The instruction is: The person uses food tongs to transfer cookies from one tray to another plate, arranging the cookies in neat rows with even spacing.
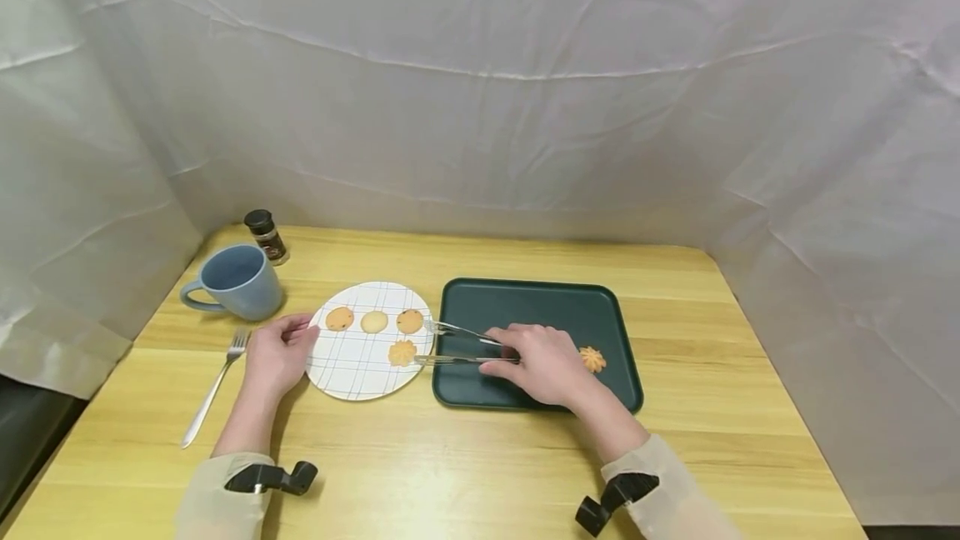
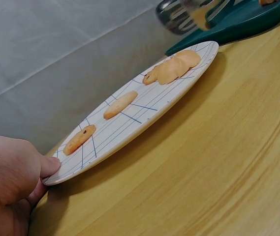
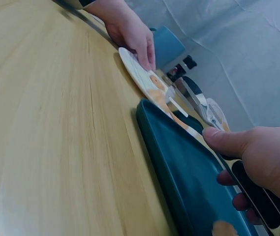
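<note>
My left hand pinches the left rim of a round white plate with a blue grid pattern, thumb on top. Several cookies lie on it: a row of round ones, including a plain pale cookie, and a flower-shaped cookie near the right edge. In my right hand is a pair of metal tongs, held over the dark green tray. The tongs' arms are spread apart, their tips by the plate's right edge with nothing gripped between them. Another flower-shaped cookie sits on the tray's right side.
Left of the plate lies a fork. Behind it stand a blue-grey mug and a small black-capped spice jar. Pale curtains surround the wooden table at the back and sides.
</note>
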### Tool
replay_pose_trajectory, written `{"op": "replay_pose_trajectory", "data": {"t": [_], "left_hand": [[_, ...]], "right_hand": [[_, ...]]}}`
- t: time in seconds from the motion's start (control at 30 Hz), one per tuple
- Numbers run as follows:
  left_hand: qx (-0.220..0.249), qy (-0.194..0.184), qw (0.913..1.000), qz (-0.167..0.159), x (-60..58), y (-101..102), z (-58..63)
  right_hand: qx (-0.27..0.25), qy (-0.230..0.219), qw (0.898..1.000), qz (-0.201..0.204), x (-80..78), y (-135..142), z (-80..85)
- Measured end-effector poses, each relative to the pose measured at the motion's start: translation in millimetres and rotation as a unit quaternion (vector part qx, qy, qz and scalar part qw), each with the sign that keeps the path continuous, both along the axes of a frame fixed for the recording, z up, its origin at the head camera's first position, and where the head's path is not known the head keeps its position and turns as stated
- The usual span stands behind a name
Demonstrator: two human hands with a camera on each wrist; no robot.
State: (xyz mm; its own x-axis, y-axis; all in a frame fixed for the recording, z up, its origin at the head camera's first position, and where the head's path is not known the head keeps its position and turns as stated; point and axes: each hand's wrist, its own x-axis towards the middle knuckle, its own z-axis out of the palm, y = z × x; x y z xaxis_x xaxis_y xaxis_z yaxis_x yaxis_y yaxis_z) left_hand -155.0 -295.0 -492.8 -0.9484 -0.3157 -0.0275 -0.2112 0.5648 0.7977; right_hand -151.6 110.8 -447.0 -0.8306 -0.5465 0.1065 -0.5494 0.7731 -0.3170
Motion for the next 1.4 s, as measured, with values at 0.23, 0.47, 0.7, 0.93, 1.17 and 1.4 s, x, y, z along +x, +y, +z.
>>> {"op": "replay_pose_trajectory", "data": {"t": [0.23,0.47,0.7,0.93,1.17,1.4], "left_hand": [[-0.004,0.000,1.0000,0.000,0.7,0.0,-0.2],[-0.011,0.003,0.9999,-0.001,0.3,-0.9,-1.7],[-0.010,0.001,0.9999,0.000,-0.2,-0.7,-2.7],[-0.012,0.003,0.9999,-0.001,0.0,-1.1,-1.8],[-0.014,0.006,0.9999,-0.002,-0.3,-1.2,-1.3],[-0.013,0.006,0.9999,-0.002,0.7,0.1,0.0]], "right_hand": [[-0.036,-0.001,0.999,-0.027,8.3,33.5,-4.0],[-0.047,-0.010,0.996,-0.069,18.4,64.3,-8.4],[-0.056,-0.004,0.995,-0.087,25.7,86.8,-11.2],[-0.055,0.001,0.992,-0.111,34.9,105.9,-9.7],[-0.043,-0.011,0.992,-0.119,42.1,121.8,-10.6],[-0.043,-0.017,0.991,-0.127,45.4,133.4,-10.4]]}}
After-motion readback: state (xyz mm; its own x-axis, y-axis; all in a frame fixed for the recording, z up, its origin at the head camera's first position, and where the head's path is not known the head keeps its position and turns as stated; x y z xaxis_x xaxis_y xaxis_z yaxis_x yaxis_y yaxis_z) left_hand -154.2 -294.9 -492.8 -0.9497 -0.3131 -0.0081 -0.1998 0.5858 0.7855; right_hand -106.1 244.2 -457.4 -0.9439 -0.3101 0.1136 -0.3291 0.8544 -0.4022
